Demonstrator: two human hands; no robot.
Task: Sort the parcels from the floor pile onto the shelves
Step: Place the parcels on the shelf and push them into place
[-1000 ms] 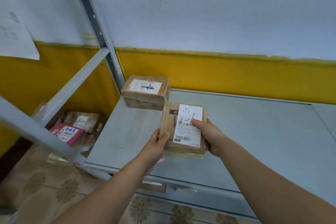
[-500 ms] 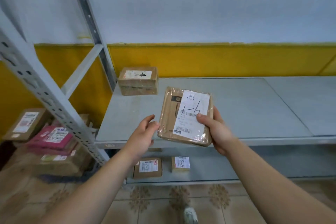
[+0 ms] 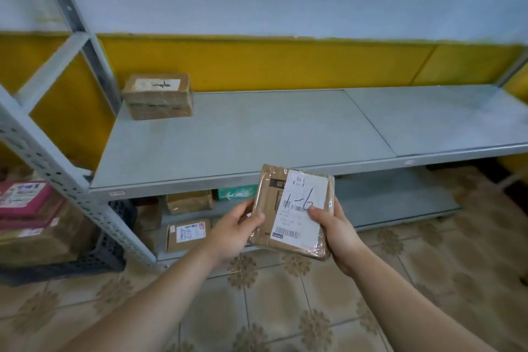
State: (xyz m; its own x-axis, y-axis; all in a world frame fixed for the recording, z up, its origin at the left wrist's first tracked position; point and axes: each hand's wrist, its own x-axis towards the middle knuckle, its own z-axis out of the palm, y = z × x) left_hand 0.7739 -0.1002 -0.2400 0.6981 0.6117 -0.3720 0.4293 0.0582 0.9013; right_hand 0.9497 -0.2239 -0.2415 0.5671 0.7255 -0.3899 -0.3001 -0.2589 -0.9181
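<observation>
A flat brown parcel (image 3: 288,211) wrapped in clear film, with a white label marked "1-6", is held in front of the grey metal shelf (image 3: 257,140), below its front edge. My left hand (image 3: 234,230) grips its left edge and my right hand (image 3: 334,230) grips its right edge, thumb on the label. One taped cardboard box (image 3: 158,96) stands at the back left corner of that shelf. On the lower shelf sit a labelled box (image 3: 187,234), a plain brown box (image 3: 190,201) and a green box (image 3: 237,193).
A perforated grey upright (image 3: 65,180) runs diagonally at the left. Beyond it a black crate (image 3: 108,254) holds brown parcels with a pink parcel (image 3: 24,198) on top. Patterned floor tiles (image 3: 285,308) lie below. A yellow and white wall backs the shelf.
The view has pulled back and the parcel has come away from above the shelf to below its front edge. My left hand, briefly open beside it, now grips it again.
</observation>
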